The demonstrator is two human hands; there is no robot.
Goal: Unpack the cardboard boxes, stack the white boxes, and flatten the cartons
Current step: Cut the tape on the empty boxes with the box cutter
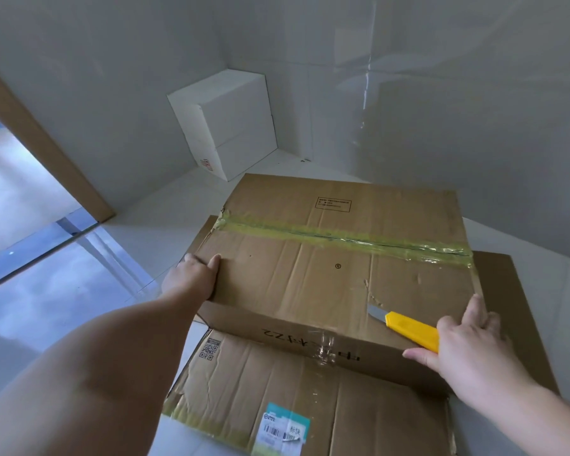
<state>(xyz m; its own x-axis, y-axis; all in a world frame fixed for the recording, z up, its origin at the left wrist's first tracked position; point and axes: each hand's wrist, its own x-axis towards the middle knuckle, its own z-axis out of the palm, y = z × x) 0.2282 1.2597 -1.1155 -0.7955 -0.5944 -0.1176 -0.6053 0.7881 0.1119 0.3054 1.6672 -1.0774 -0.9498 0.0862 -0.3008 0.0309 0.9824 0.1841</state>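
Closest to me, a flat brown cardboard carton with a green and white shipping label (285, 429) lies on the pale floor. A big sealed brown cardboard box (336, 258) sits on top of it, and a strip of yellowish tape (343, 240) runs across the lid.

My left hand (193, 278) grips the near left corner of the box, with fingers wrapped over the edge. My right hand (464, 337) holds the near right corner. It also pinches a yellow plastic box knife (408, 327) against the cardboard, and the grey blade is out.

Further back, a stack of plain white boxes (226, 123) stands in the corner where two grey walls meet. It is well apart from the brown box.

What could go wrong? I think the open blade could nick a finger or scratch the box if my right hand slips while I move it. The box could also slide on the smooth flat carton under it. If I cut the tape too deep, the knife could hurt what is inside.

I cannot see inside the sealed box. Its far side is hidden. The words printed on it are too small and upside down to read. The bottom of the label is cut off.
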